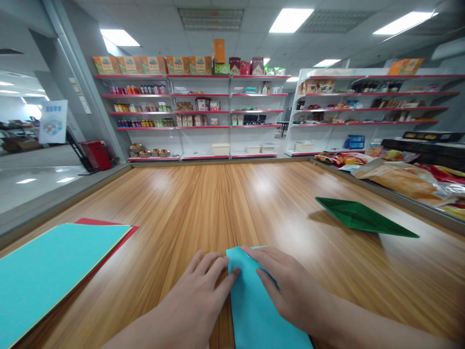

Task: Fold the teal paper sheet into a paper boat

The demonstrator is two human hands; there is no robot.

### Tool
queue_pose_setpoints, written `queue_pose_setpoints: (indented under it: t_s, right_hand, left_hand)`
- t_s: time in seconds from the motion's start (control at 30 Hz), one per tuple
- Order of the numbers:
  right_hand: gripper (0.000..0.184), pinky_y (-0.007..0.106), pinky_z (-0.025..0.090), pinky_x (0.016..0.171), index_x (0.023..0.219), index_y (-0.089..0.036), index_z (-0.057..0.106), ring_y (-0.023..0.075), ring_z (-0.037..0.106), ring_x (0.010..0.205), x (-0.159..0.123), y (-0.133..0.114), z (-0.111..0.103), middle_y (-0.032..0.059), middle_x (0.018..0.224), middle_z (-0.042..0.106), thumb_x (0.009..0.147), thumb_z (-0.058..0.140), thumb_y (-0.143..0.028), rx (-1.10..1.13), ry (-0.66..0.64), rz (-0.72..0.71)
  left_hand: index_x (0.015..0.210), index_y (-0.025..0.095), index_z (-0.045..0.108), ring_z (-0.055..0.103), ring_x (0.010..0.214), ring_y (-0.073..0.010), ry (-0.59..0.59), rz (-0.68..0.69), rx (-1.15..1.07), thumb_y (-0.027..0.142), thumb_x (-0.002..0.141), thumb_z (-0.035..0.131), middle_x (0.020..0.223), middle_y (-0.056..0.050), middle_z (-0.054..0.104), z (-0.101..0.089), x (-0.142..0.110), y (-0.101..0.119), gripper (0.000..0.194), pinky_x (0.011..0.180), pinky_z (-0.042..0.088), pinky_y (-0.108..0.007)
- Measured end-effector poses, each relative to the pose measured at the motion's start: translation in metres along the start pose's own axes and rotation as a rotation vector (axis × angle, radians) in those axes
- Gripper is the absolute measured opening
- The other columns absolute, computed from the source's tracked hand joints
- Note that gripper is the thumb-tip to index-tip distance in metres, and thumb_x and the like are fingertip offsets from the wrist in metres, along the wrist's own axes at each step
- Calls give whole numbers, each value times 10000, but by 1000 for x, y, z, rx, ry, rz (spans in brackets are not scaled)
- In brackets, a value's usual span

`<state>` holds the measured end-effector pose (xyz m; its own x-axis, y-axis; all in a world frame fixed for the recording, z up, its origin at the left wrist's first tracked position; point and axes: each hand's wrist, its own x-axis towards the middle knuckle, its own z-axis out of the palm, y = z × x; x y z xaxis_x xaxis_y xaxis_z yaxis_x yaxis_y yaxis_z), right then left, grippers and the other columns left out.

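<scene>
A folded sheet of light blue paper [254, 310] lies on the wooden table in front of me, its long side running toward me. My left hand [205, 281] rests at its left edge, fingers spread and flat, the thumb on the paper. On the far end of the sheet lies my right hand [286, 278], fingers stretched out over the top fold and the thumb apart. Part of the paper's right side is hidden under that hand. Farther right stands a folded green paper shape [358, 213] with pointed ends.
A stack of coloured paper [61, 264], light blue on top and red below, lies at the left. Packaged goods [399, 177] sit beyond the right rim of the table [181, 208]. Stocked shelves [203, 111] stand behind it.
</scene>
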<state>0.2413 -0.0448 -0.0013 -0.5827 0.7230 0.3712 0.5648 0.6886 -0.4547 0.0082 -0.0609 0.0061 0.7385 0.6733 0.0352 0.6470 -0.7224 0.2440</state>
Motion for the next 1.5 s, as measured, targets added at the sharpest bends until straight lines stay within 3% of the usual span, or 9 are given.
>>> queue_pose_setpoints:
  t_s: [0.2,0.33,0.47,0.63,0.77,0.87,0.97,1.17,1.5]
  right_hand:
    - [541,391,509,926,1322,-172,473,226,592,1097,0,2,0,120,1188,630,808,406,-17,-60,5,-123]
    - [508,403,534,894,1286,-110,490,243,611,1074,0,2,0,153,1167,639,799,382,-12,-97,24,-205]
    - [485,400,561,842,1269,-91,500,246,642,1015,0,2,1,161,1117,658,812,359,-14,-105,45,-219]
    - [461,338,565,843,1320,-187,474,197,663,985,-1,4,5,92,1102,677,885,379,-66,21,143,-100]
    - [406,284,547,880,1327,-213,479,173,653,1027,0,1,5,80,1164,662,933,416,-135,63,272,-72]
    - [417,268,564,835,1333,-203,477,164,680,951,-1,-1,5,73,1110,686,923,444,-132,84,307,-123]
    - [436,253,588,755,1333,-175,477,154,701,843,-2,-3,3,71,1022,711,907,435,-93,103,309,-191]
    - [554,334,467,1023,1408,-131,371,193,479,1263,-1,-7,-4,134,1371,501,871,372,5,73,185,-409]
    - [642,386,428,1046,1348,-16,403,233,319,1360,0,-9,-8,223,1371,469,715,352,77,-151,45,-562]
  left_hand:
    - [1371,186,438,408,1197,-375,15,-40,-63,692,753,545,1301,-158,482,-17,1,14,806,1030,309,-591]
    - [1236,202,563,450,1129,-325,10,-121,-92,561,793,607,1219,-120,529,-25,6,24,573,1003,374,-521]
    - [1174,208,589,443,1142,-320,57,-138,-131,485,785,647,1216,-105,525,-16,5,23,481,1007,380,-509]
    - [1380,208,372,381,1257,-302,255,-186,-301,450,762,681,1376,-118,415,12,3,11,732,1060,343,-476]
    - [1418,170,302,425,1254,-279,454,-344,-640,397,845,604,1361,-140,471,24,10,3,686,1078,314,-472]
    - [1345,167,428,610,986,-235,446,-335,-1087,420,893,545,1080,-101,660,21,18,2,531,909,470,-396]
    - [1133,123,610,620,683,-186,404,-364,-1353,489,870,565,755,-55,671,18,23,1,453,652,508,-304]
    - [881,113,700,565,582,-151,410,-388,-1516,588,778,629,636,-32,620,19,25,-1,491,553,457,-251]
    - [763,116,680,607,600,-167,479,-420,-1647,555,779,651,672,-63,664,20,24,-1,439,517,438,-235]
